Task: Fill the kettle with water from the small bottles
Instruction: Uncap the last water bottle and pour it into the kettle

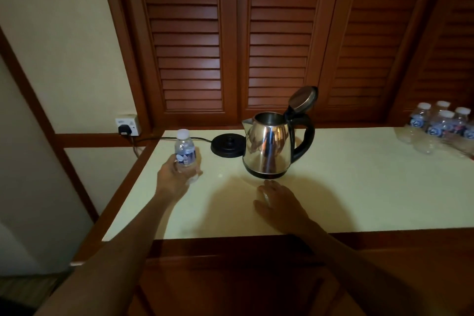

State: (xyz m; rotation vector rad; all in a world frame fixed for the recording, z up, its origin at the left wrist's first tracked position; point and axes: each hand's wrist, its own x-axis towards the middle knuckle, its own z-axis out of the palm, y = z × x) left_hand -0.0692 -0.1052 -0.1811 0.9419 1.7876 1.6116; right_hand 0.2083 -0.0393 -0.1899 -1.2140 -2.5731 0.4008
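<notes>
One capped bottle held left of the open kettle

Two hands are seen over the pale surface point(359, 187). Nearest, the right hand point(275, 200) is laid flat on the surface with its fingers relaxed and apart; nothing is held by it. Just beyond its fingertips the kettle point(268, 146) is found, upright, touching neither hand, its lid point(304, 99) tipped back and its mouth open upward.

The left hand point(177, 174) is curled round the lower body of a small bottle point(186, 151). The bottle's long axis is kept upright and its white cap is still on. From this grip the kettle lies to the right and slightly farther away; the black base point(225, 145) sits between them, a little beyond.

The free right hand is judged to be needed at the cap before anything can be poured; the bottle would then have to be carried rightward and tipped over the mouth.

Farthest, well to the right of both hands, the remaining bottles point(441, 123) are clustered at the surface's far edge.
</notes>
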